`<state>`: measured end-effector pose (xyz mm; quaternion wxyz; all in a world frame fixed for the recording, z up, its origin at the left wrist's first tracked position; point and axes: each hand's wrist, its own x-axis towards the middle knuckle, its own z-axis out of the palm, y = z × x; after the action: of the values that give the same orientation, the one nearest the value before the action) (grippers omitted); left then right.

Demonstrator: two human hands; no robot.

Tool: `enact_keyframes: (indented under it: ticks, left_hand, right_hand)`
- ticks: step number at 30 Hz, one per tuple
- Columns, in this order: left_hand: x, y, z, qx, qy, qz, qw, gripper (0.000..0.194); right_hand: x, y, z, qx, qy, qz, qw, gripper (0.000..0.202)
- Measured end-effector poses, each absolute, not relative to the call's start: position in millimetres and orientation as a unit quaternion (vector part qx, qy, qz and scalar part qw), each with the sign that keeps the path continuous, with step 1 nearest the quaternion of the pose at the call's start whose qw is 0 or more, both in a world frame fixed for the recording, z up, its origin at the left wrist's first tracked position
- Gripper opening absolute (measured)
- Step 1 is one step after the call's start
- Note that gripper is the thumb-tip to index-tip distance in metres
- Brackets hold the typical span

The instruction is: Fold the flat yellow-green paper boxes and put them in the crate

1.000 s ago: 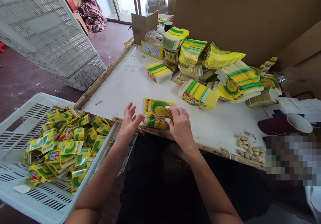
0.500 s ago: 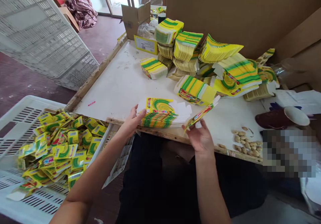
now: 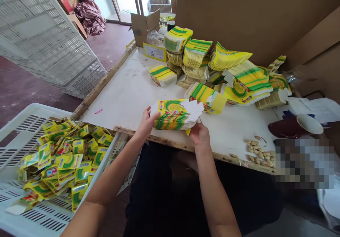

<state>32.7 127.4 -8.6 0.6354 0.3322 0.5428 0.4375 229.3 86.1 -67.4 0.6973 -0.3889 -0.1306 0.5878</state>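
Swung in from the right, the right hand (image 3: 199,133) has brought the single carton (image 3: 188,131) it held tilted away a moment ago to the underside of the fanned stack (image 3: 172,116), where only a yellow edge shows. Its grip is narrow, with curled fingers on that carton at the stack's near right corner; some fingertips are hidden. The left hand (image 3: 147,122) has a closed grip on the stack's left end, thumb on top. The stack of flat cartons lies between the hands at the near edge of the tabletop (image 3: 124,92), white flaps to the right. Just beyond it rests a striped bundle (image 3: 203,94), and farther back stand piled bundles (image 3: 198,55), near an open cardboard box (image 3: 140,28). Toward the right end, peanuts (image 3: 260,154) lie near a dark red mug (image 3: 283,127) tipped on its side. Left of the tabletop, a white crate (image 3: 34,109) holds many small yellow packets (image 3: 67,162), and a slatted white crate (image 3: 55,42) leans at an angle behind it.
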Motion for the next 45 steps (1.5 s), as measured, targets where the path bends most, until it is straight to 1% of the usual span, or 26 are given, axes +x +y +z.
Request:
enact_keyframes:
  ticks: [3,5,6,8,10,13,15,19,21,22,25,26,29,31,33,35,38,40,43,45]
  left_hand:
    - [30.2,138.7,-5.6,0.392,0.579,0.435,0.567,0.101]
    - [22.1,151.0,-1.1,0.506,0.565,0.420,0.498,0.106]
    - [17.9,158.9,2.5,0.577,0.537,0.402,0.466,0.106]
    - [12.9,176.6,12.1,0.718,0.452,0.327,0.417,0.100]
    - [15.1,193.4,23.6,0.819,0.375,0.214,0.379,0.092]
    - [27.2,209.2,39.4,0.885,0.309,0.062,0.342,0.080]
    - [33.7,212.4,45.6,0.901,0.285,0.025,0.327,0.072]
    - [34.9,209.3,46.4,0.907,0.271,0.043,0.320,0.057]
    - [34.7,205.9,44.3,0.900,0.282,0.051,0.329,0.051]
    - [35.6,204.1,43.4,0.896,0.293,0.050,0.329,0.054]
    - [42.9,199.0,42.3,0.893,0.335,0.038,0.299,0.069]
    - [45.8,197.4,42.5,0.895,0.344,0.035,0.281,0.070]
    - [51.5,191.4,43.9,0.908,0.339,0.026,0.243,0.059]
    - [51.1,186.3,44.3,0.918,0.322,0.022,0.233,0.050]
    - [48.3,181.4,43.6,0.922,0.313,0.023,0.225,0.046]
    - [44.7,178.0,42.1,0.924,0.316,0.023,0.214,0.052]
    - [37.9,174.3,42.4,0.925,0.319,0.017,0.203,0.069]
    - [30.3,166.8,46.2,0.927,0.322,0.054,0.183,0.077]
    - [15.6,136.6,52.0,0.912,0.315,0.196,0.177,0.083]
    - [10.2,104.0,48.2,0.875,0.293,0.293,0.251,0.084]
  right_hand:
    - [232.9,97.6,-67.2,-0.381,-0.113,0.589,0.704,0.018]
    - [234.1,99.2,-68.9,-0.377,-0.105,0.590,0.706,0.019]
    - [234.5,98.7,-70.2,-0.376,-0.100,0.592,0.706,0.020]
    - [234.9,96.4,-72.1,-0.373,-0.089,0.596,0.705,0.022]
    - [235.1,94.0,-72.1,-0.371,-0.082,0.599,0.705,0.023]
    - [235.0,89.7,-67.1,-0.364,-0.082,0.601,0.707,0.025]
    - [234.9,84.6,-62.3,-0.358,-0.082,0.603,0.708,0.027]
    - [235.7,68.9,-56.9,-0.347,-0.073,0.604,0.714,0.033]
    - [237.4,61.4,-57.4,-0.346,-0.070,0.601,0.717,0.033]
    - [238.6,58.3,-58.2,-0.348,-0.072,0.599,0.718,0.031]
    - [243.0,51.2,-60.9,-0.359,-0.081,0.590,0.718,0.028]
    - [244.5,49.3,-61.4,-0.362,-0.083,0.587,0.719,0.027]
    - [248.2,43.8,-61.1,-0.367,-0.083,0.579,0.723,0.028]
    - [249.4,40.0,-59.5,-0.372,-0.084,0.574,0.725,0.029]
    - [249.6,36.5,-57.2,-0.376,-0.083,0.568,0.727,0.033]
    - [248.8,33.5,-54.5,-0.380,-0.080,0.562,0.730,0.037]
    - [247.8,29.8,-48.8,-0.400,-0.091,0.542,0.734,0.042]
    - [247.7,26.2,-42.7,-0.424,-0.111,0.518,0.735,0.045]
    - [244.9,16.5,-28.6,-0.463,-0.169,0.466,0.735,0.046]
    - [237.0,7.5,-16.2,-0.489,-0.240,0.428,0.721,0.041]
